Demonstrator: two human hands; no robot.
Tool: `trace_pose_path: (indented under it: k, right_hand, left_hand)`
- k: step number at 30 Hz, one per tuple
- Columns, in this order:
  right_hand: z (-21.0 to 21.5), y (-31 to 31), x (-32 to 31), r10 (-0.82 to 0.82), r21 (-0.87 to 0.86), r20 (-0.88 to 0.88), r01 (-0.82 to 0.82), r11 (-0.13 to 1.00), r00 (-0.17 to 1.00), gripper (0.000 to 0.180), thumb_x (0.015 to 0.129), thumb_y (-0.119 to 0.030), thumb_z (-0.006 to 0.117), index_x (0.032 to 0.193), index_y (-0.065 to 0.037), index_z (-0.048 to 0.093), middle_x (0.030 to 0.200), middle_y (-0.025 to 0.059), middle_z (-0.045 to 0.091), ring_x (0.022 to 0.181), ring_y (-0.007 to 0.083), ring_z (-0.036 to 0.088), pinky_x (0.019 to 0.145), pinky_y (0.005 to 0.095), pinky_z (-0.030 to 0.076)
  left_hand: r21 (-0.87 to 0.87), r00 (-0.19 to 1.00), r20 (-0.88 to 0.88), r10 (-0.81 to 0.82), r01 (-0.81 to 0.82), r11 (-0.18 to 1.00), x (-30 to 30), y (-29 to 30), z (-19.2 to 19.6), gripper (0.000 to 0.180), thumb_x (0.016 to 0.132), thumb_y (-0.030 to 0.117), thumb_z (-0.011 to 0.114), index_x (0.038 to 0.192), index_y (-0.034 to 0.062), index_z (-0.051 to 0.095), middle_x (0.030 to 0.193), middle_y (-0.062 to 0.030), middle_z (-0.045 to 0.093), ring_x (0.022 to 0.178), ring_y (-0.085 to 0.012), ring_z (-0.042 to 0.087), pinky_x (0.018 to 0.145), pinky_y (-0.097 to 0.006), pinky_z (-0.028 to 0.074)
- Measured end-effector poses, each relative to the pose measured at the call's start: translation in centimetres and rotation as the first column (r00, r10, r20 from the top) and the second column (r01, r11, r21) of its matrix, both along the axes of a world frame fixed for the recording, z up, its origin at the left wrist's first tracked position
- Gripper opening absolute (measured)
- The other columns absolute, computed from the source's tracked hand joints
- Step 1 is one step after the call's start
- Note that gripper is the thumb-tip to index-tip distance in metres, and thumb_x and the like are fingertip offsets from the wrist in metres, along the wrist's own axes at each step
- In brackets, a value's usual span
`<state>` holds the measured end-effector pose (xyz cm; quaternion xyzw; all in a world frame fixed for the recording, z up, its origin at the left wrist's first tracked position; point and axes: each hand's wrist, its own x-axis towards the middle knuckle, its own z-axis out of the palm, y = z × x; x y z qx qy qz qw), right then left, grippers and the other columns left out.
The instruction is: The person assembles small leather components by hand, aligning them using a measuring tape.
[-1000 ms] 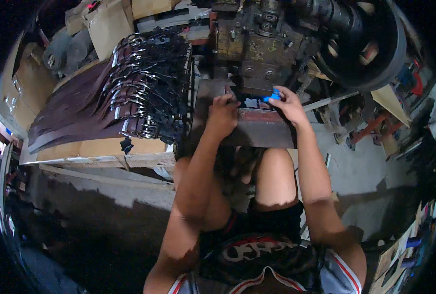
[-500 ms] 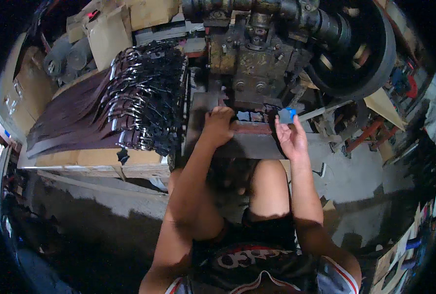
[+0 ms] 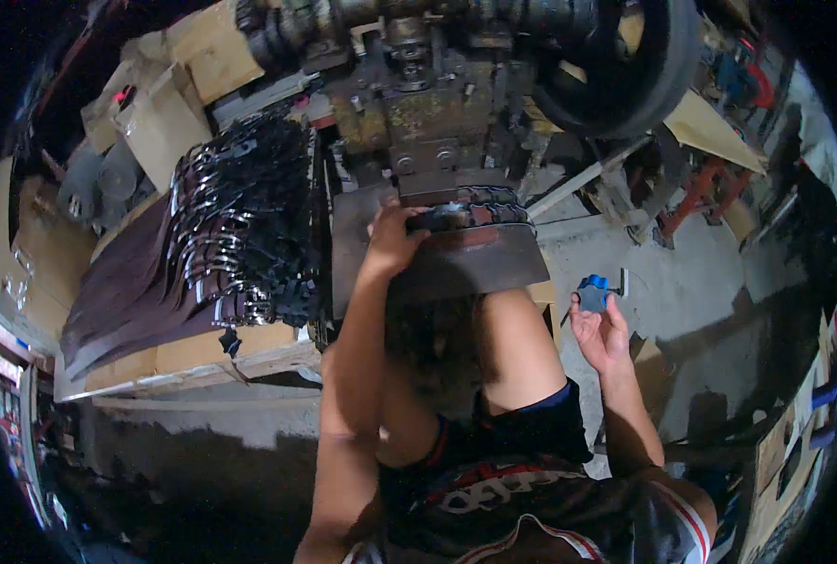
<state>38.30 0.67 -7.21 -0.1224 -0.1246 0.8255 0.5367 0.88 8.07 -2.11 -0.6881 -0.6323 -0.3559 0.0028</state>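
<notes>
My left hand (image 3: 392, 237) is at the left part of the press bed, its fingers closed at the end of a dark strip (image 3: 495, 215) with wavy edges. The strip lies across the bed under the press head; the fingers partly hide its left end. Out to the right, away from the bed, my right hand (image 3: 602, 336) pinches a small star-shaped piece (image 3: 592, 294), grey on its face with blue along the edge. Behind the strip stands the old, greasy press (image 3: 428, 122), with a flat metal plate (image 3: 475, 266) in front.
On the left, a cardboard-topped table (image 3: 169, 355) bears a pile of long brown strips (image 3: 122, 273) with shiny edges and black cut ends (image 3: 268, 207). A big flywheel (image 3: 625, 94) is at the upper right. Cardboard boxes (image 3: 155, 132) stand behind the pile; red metal legs (image 3: 705, 202) are at right.
My right hand has moved right and toward me, away from the press, with the star-shaped piece. My left hand stays at the strip. The view has shifted, showing more of the strip's right end.
</notes>
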Motion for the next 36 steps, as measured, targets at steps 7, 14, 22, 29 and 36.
trace_pose_path:
  k: [7, 14, 22, 29, 36]
  right_hand:
    - [1.2, -0.8, 1.4, -0.217, -0.042, 0.052, 0.219, 0.975, 0.975, 0.046, 0.087, -0.036, 0.058, 0.116, -0.001, 0.049, 0.111, 0.0154, 0.057, 0.102, 0.026, 0.056, 0.09, 0.0341, 0.047]
    - [3.0, -1.2, -0.4, -0.029, 0.04, -0.104, 0.034, 0.999, 0.994, 0.052, 0.088, -0.04, 0.053, 0.118, 0.001, 0.046, 0.114, 0.0182, 0.056, 0.099, 0.0271, 0.058, 0.088, 0.0349, 0.048]
    - [6.2, -2.3, -4.9, 0.164, 0.176, -0.051, -0.153, 0.972, 0.985, 0.051, 0.092, -0.043, 0.045, 0.124, -0.003, 0.046, 0.119, 0.0148, 0.056, 0.105, 0.0246, 0.056, 0.091, 0.0361, 0.044]
    - [5.0, -4.7, -8.7, 0.251, 0.135, 0.098, -0.263, 0.955, 0.963, 0.052, 0.088, -0.046, 0.051, 0.123, -0.008, 0.045, 0.105, 0.0046, 0.054, 0.09, 0.017, 0.051, 0.089, 0.0346, 0.04]
    - [2.0, -5.2, -6.8, 0.198, 0.003, 0.126, -0.2, 0.98, 0.972, 0.031, 0.089, -0.036, 0.054, 0.101, -0.008, 0.055, 0.104, 0.0061, 0.061, 0.093, 0.0203, 0.057, 0.084, 0.0356, 0.048]
  left_hand:
    - [0.073, 0.992, -0.094, 0.079, -0.072, 0.995, 1.9, -3.7, 1.7, 0.023, 0.074, 0.018, 0.062, 0.095, 0.0085, 0.065, 0.093, -0.0098, 0.059, 0.098, -0.0293, 0.051, 0.083, -0.042, 0.035]
    - [-0.013, 0.857, 0.496, -0.142, 0.171, 0.985, 4.7, -11.1, 6.9, 0.01, 0.078, 0.0, 0.059, 0.088, 0.0012, 0.059, 0.086, -0.007, 0.057, 0.082, -0.0196, 0.054, 0.076, -0.03, 0.044]
    - [0.11, 0.837, 0.317, -0.447, 0.436, 0.893, 12.3, -12.6, 6.9, 0.023, 0.072, 0.008, 0.07, 0.093, 0.0029, 0.063, 0.087, -0.0124, 0.065, 0.08, -0.0255, 0.063, 0.074, -0.032, 0.048]
    - [0.142, 0.651, 0.579, -0.491, 0.512, 0.847, 11.6, -11.8, 2.1, 0.051, 0.065, 0.018, 0.077, 0.111, 0.0072, 0.058, 0.107, -0.0119, 0.063, 0.098, -0.0222, 0.061, 0.086, -0.033, 0.047]
    - [0.131, 0.753, 0.387, -0.532, 0.526, 0.84, 11.8, -12.3, 1.3, 0.044, 0.065, 0.029, 0.069, 0.101, 0.0062, 0.063, 0.1, -0.0168, 0.061, 0.096, -0.0335, 0.057, 0.083, -0.041, 0.046]
